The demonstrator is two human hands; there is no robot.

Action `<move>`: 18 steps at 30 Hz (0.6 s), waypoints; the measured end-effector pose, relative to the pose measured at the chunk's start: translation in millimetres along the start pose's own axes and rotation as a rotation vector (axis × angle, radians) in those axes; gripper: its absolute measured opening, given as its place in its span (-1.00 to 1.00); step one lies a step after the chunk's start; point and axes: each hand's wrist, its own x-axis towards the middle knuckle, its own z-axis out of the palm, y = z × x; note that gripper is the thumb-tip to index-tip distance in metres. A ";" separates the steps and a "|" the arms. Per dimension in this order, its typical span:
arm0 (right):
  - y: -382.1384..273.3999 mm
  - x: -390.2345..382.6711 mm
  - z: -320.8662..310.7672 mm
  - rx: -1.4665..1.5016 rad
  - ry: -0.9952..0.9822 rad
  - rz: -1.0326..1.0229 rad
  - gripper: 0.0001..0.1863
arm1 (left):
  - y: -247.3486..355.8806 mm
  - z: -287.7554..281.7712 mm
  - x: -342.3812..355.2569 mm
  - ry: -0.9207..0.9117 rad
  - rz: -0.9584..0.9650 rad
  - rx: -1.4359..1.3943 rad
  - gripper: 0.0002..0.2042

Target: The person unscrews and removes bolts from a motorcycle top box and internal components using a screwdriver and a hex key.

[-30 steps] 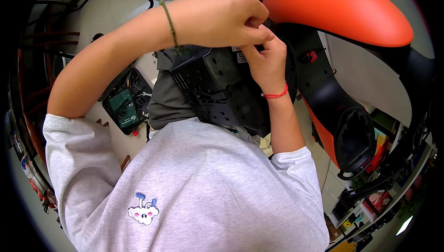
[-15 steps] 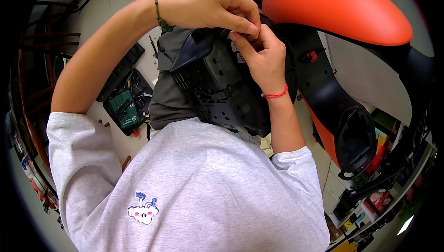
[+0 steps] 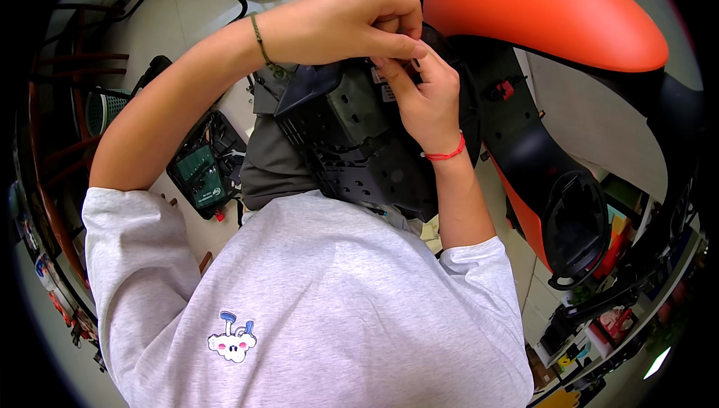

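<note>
A black plastic housing with slots and round holes rests across my lap, tilted. Over its far end my two hands meet, fingertips almost touching. My left hand, with a green cord bracelet at the wrist, is bent over with thumb and fingers pinched together. Just below it, my right hand, wearing a red string bracelet, has thumb and index finger brought close together. Whatever small thing sits between the fingertips is hidden or too small to name. White labels on the black housing show beside my right thumb.
A large orange moulded shell on a scooter-like body stands at the far right, its black-and-orange lower part curving down beside me. An open tool case lies on the floor at left, near wooden chair rails. Crowded shelves stand lower right.
My left forearm and wrist have shifted slightly down and right, turning a little at the wrist. My right hand has barely moved, and the fingertips stay together.
</note>
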 end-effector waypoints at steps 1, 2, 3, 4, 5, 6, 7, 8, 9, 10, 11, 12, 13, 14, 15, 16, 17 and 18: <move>1.1 0.5 -0.6 -0.005 -0.008 0.013 -0.87 | -2.8 0.4 -1.5 -0.012 0.036 -0.059 -0.83; 1.5 0.6 -1.0 -0.010 -0.017 0.027 -0.87 | -8.1 1.2 -2.8 -0.023 0.073 -0.118 -0.83; 1.3 0.5 -0.7 0.001 -0.015 0.020 -0.87 | -11.6 1.2 -2.9 -0.037 0.112 -0.179 -0.83; 0.2 0.8 0.1 0.013 -0.014 0.014 -0.87 | -11.6 -3.4 -2.9 -0.072 0.099 -0.152 -0.83; -0.6 0.8 0.6 0.025 -0.013 0.007 -0.86 | -13.9 -3.5 -2.2 -0.071 0.112 -0.149 -0.82; -1.2 0.9 0.6 0.025 -0.015 0.014 -0.87 | -15.4 -3.8 -1.8 -0.068 0.124 -0.144 -0.81; -1.7 0.9 0.6 0.025 -0.018 0.021 -0.87 | -15.2 -3.9 -1.5 -0.066 0.136 -0.139 -0.80; -1.9 0.9 0.7 0.025 -0.021 0.028 -0.87 | -13.3 -4.7 -1.9 -0.079 0.103 -0.110 -0.79; -0.6 0.6 -0.2 0.003 -0.035 0.024 -0.87 | -6.8 -6.3 -2.4 -0.092 0.069 -0.082 -0.77; 1.8 0.2 -1.8 -0.019 -0.049 0.020 -0.87 | -3.1 -6.9 -2.1 -0.106 0.035 -0.053 -0.75; 3.1 0.0 -2.7 -0.041 -0.062 0.017 -0.87 | -3.5 -5.6 -1.1 -0.060 0.074 0.001 -0.74; 2.6 0.1 -2.0 -0.020 -0.049 0.018 -0.87 | -5.0 -2.9 -0.6 -0.014 0.114 0.055 -0.72; 1.6 0.3 -0.7 0.000 -0.036 0.020 -0.86 | -6.8 0.7 0.2 0.033 0.153 0.109 -0.70; 0.8 0.3 0.2 0.020 -0.023 0.021 -0.86 | -9.8 7.0 1.9 0.143 0.220 0.170 -0.72; 0.7 0.0 0.6 0.015 -0.025 0.032 -0.85 | -9.4 9.6 1.9 0.207 0.264 0.261 -0.73; 0.4 -0.4 0.9 0.010 -0.026 0.043 -0.85 | -7.7 12.2 0.7 0.270 0.309 0.353 -0.74; 0.3 -0.6 1.0 0.006 -0.027 0.053 -0.84 | -6.8 14.5 0.3 0.334 0.352 0.445 -0.76; 0.3 -0.5 0.9 -0.015 -0.025 0.055 -0.84 | -5.8 16.6 1.4 0.382 0.353 0.496 -0.79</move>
